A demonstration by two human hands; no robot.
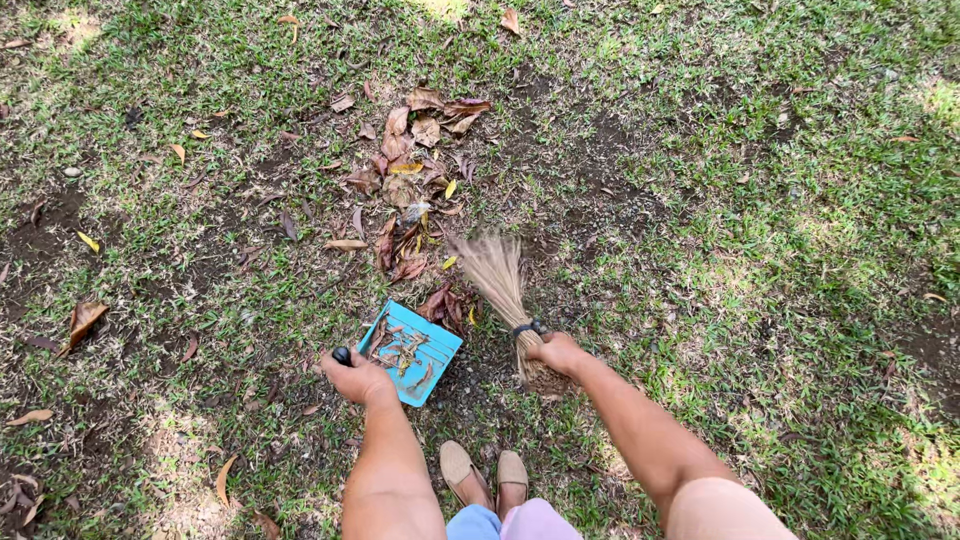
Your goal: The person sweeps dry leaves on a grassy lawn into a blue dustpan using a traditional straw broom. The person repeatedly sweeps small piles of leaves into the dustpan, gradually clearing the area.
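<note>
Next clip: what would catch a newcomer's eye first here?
The bright blue dustpan stands out low in the middle, held on the grass by the left hand, with a few dry leaves in it. Beside it, the right hand grips a short straw broom whose bristles touch a pile of brown leaves stretching up the frame.

We stand on a patchy green lawn (pixel 780 260) in dappled sunlight. Left of its bare dark soil patch (pixel 600 170), dry brown fallen leaves (pixel 420 130) lie scattered; right of that patch, thicker grass sits in shade.
</note>
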